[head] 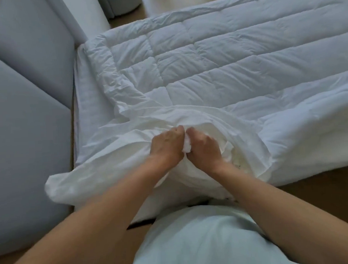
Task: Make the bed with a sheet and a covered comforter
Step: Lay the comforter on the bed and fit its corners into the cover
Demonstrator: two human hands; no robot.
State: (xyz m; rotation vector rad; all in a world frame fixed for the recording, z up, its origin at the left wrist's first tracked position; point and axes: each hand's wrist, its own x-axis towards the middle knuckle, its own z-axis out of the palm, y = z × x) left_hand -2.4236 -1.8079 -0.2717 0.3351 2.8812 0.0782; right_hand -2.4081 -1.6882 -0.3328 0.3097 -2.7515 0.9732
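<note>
Comforter [216, 65], white & quilted, lies spread across the bed, its far & right edges cut off by the frame. Its near edge is bunched up w/ a smooth white cover [110, 155] draped over it. Where one ends & the other starts is hard to make out, white on white. Can't tell whether the comforter corner sits inside the cover. Left hand [167, 144] & right hand [205, 148] sit side by side, knuckles nearly touching, both gripping a wad of white fabric [185, 146] between them, fingertips hidden in folds. Sheet [82, 92] shows as a strip beside the grey padded headboard [26, 99]. Grey round thing [120, 3] at top is cut off, unclear.
</note>
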